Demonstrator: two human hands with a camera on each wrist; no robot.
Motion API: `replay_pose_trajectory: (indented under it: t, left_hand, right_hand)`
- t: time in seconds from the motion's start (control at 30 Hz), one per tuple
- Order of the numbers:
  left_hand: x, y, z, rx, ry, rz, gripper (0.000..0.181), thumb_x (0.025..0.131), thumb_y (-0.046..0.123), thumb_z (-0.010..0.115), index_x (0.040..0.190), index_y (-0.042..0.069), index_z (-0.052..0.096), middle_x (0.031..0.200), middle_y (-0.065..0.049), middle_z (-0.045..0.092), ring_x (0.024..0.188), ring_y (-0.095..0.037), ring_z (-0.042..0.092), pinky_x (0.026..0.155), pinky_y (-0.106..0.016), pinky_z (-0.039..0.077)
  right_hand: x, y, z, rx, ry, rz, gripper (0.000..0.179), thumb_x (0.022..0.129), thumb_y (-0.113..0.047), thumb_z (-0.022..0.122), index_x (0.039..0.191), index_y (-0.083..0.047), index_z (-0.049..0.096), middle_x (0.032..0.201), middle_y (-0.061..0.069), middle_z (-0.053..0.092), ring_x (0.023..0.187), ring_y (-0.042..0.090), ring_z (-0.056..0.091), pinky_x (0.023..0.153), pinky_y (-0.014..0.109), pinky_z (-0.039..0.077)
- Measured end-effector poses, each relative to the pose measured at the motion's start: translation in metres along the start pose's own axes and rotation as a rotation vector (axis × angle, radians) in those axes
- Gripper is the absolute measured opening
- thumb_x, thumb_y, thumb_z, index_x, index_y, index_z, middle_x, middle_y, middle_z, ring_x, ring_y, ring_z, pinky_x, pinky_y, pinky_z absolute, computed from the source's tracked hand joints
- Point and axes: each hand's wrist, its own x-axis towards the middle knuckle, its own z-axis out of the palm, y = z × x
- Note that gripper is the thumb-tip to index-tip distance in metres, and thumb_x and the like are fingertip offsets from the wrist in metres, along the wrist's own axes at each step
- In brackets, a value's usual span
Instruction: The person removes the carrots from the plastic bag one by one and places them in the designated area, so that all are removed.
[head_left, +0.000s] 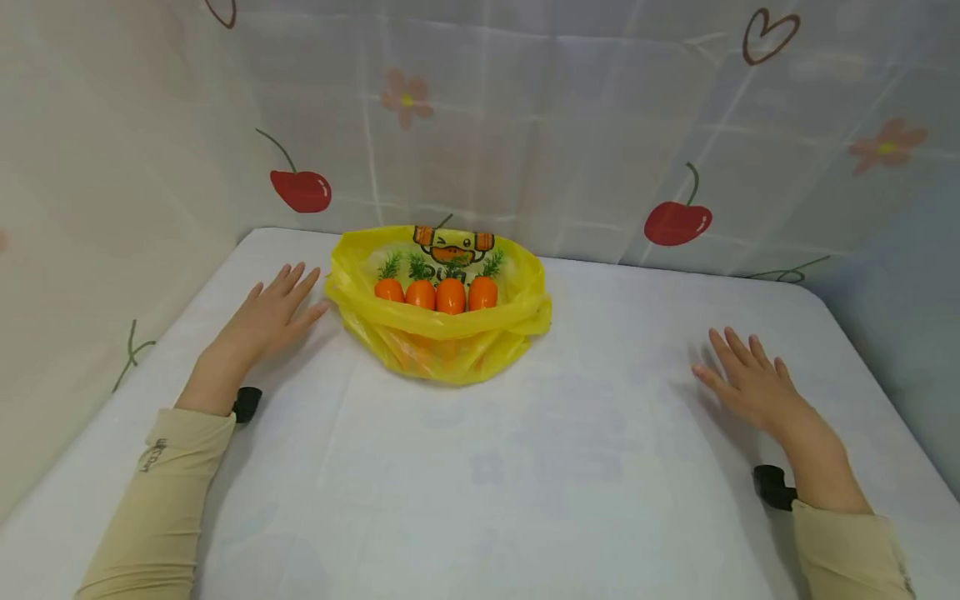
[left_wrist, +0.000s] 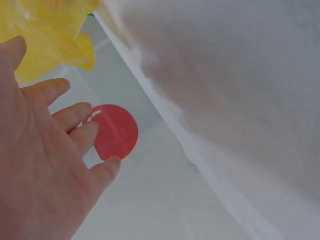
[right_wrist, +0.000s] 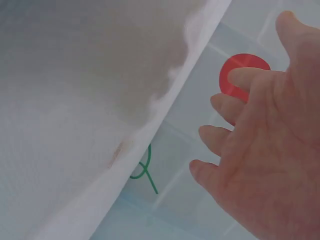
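A yellow plastic bag (head_left: 442, 350) with a duck print stands with its mouth spread at the back of the white table. Several orange carrots (head_left: 451, 296) with green tops show inside it; their lower parts are hidden by the bag's front. Just left of the bag, my left hand (head_left: 266, 321) has its fingers extended and holds nothing. In the left wrist view the bag (left_wrist: 55, 45) appears beyond that hand (left_wrist: 45, 150). Far to the right, my right hand (head_left: 757, 392) is spread over the table, apart from any object, and its palm (right_wrist: 275, 135) is bare.
The white-covered table (head_left: 480, 500) ends at a hanging cloth (head_left: 570, 133) at the back, printed with cherries, flowers and hearts. More cloth (head_left: 82, 208) hangs along the left side. A black wrist camera (head_left: 247, 404) sits at the left wrist, another camera (head_left: 774, 487) at the right.
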Motion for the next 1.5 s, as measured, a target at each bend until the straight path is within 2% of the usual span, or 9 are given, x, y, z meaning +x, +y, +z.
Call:
replay_pose_trajectory:
  t: [0.17, 0.3, 0.47, 0.67, 0.83, 1.0, 1.17, 1.37, 1.5]
  left_hand:
    - [0.001, 0.002, -0.006, -0.027, -0.022, 0.005, 0.071, 0.099, 0.049, 0.035, 0.151, 0.008, 0.009, 0.153, -0.021, 0.003, 0.138, -0.035, -0.006, 0.105, -0.060, 0.000]
    - [-0.005, 0.001, -0.020, -0.054, -0.038, -0.008, 0.072, 0.098, 0.045, 0.040, 0.149, 0.003, 0.012, 0.152, -0.024, 0.003, 0.137, -0.039, -0.007, 0.104, -0.061, 0.001]
    - [-0.008, 0.009, -0.045, -0.034, 0.040, 0.042, 0.065, 0.098, 0.032, 0.048, 0.147, -0.001, 0.021, 0.150, -0.027, 0.010, 0.137, -0.042, 0.003, 0.105, -0.061, 0.006]
    - [0.003, 0.045, -0.071, -0.027, 0.187, 0.126, 0.053, 0.097, 0.021, 0.053, 0.142, -0.001, 0.036, 0.147, -0.023, 0.025, 0.130, -0.044, 0.027, 0.101, -0.058, 0.025]
    - [0.024, 0.087, -0.080, -0.129, 0.239, 0.148, 0.050, 0.096, 0.021, 0.054, 0.141, 0.002, 0.040, 0.143, -0.018, 0.036, 0.130, -0.036, 0.032, 0.103, -0.052, 0.028]
    - [0.053, 0.125, -0.069, -0.235, 0.212, 0.171, 0.049, 0.096, 0.023, 0.055, 0.139, 0.004, 0.044, 0.139, -0.014, 0.044, 0.128, -0.032, 0.037, 0.103, -0.047, 0.031]
    - [0.079, 0.153, -0.046, -0.303, 0.115, 0.195, 0.049, 0.097, 0.026, 0.054, 0.140, 0.006, 0.044, 0.139, -0.013, 0.044, 0.124, -0.030, 0.042, 0.101, -0.043, 0.035]
    - [0.087, 0.171, -0.022, -0.332, 0.040, 0.212, 0.051, 0.097, 0.027, 0.052, 0.141, 0.004, 0.041, 0.138, -0.014, 0.044, 0.121, -0.030, 0.045, 0.098, -0.041, 0.038]
    - [0.089, 0.175, -0.008, -0.378, 0.005, 0.221, 0.050, 0.098, 0.027, 0.052, 0.141, 0.004, 0.041, 0.137, -0.015, 0.045, 0.121, -0.029, 0.046, 0.096, -0.040, 0.040]
  right_hand:
    - [0.002, -0.004, -0.004, 0.015, 0.013, -0.019, 0.080, 0.097, -0.050, 0.038, 0.147, 0.002, 0.004, 0.148, 0.031, -0.002, 0.131, 0.050, -0.011, 0.096, 0.068, -0.010]
    - [0.004, -0.007, -0.006, 0.023, -0.005, -0.026, 0.080, 0.097, -0.050, 0.039, 0.147, 0.002, 0.005, 0.148, 0.031, -0.001, 0.131, 0.051, -0.010, 0.096, 0.069, -0.009]
    - [0.009, -0.015, -0.017, -0.005, -0.031, -0.052, 0.079, 0.097, -0.049, 0.038, 0.148, 0.001, 0.003, 0.148, 0.032, -0.002, 0.131, 0.051, -0.010, 0.097, 0.069, -0.008]
    - [0.019, -0.039, -0.038, 0.003, -0.025, -0.115, 0.077, 0.097, -0.048, 0.039, 0.149, -0.001, 0.004, 0.149, 0.030, -0.002, 0.132, 0.049, -0.011, 0.098, 0.067, -0.009]
    - [0.027, -0.071, -0.052, 0.073, 0.006, -0.183, 0.076, 0.097, -0.048, 0.041, 0.151, -0.008, 0.006, 0.153, 0.022, -0.001, 0.136, 0.042, -0.007, 0.102, 0.063, -0.004]
    - [0.039, -0.105, -0.052, 0.129, 0.063, -0.226, 0.075, 0.095, -0.051, 0.043, 0.151, -0.012, 0.011, 0.154, 0.016, 0.008, 0.138, 0.036, 0.007, 0.103, 0.063, 0.012]
    - [0.057, -0.134, -0.037, 0.163, 0.114, -0.260, 0.073, 0.095, -0.052, 0.044, 0.151, -0.014, 0.018, 0.152, 0.013, 0.020, 0.137, 0.033, 0.017, 0.105, 0.056, 0.018]
    - [0.076, -0.161, -0.015, 0.214, 0.087, -0.280, 0.064, 0.097, -0.045, 0.045, 0.150, -0.017, 0.023, 0.149, 0.013, 0.028, 0.132, 0.034, 0.028, 0.105, 0.053, 0.022]
    - [0.088, -0.175, -0.001, 0.247, 0.033, -0.238, 0.060, 0.097, -0.041, 0.047, 0.150, -0.021, 0.025, 0.146, 0.014, 0.033, 0.127, 0.038, 0.036, 0.102, 0.056, 0.028]
